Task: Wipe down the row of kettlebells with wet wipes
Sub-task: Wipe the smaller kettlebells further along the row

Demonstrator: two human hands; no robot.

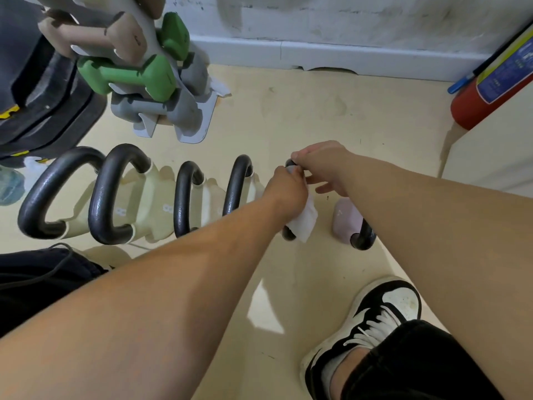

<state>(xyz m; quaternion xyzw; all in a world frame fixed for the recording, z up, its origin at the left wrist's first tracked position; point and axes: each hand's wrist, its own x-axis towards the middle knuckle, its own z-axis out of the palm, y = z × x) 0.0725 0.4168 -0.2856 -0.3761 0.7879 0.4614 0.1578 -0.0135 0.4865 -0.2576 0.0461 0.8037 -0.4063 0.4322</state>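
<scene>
While left hand [285, 192] curls tight round a white wipe [304, 223] pressed on a black handle [287, 234], right hand [320, 166] pinches the far end of the same handle with thumb and forefinger, other fingers loosely spread. Wipe hangs from the left fist over the handle's near end. Body under that handle is hidden by the hands. Handle belongs to a row [115, 194] of kettlebells on the floor: 4 cream ones with black handles to its left, 1 pink kettlebell [344, 215] just beside it on the right, partly under the right forearm. Rack [184, 116] with a green dumbbell [129, 76] stands behind the row, near the wall. Red extinguisher [476, 102] sits far right. Black-and-white shoe [375, 319] is on the floor, close to the camera.
</scene>
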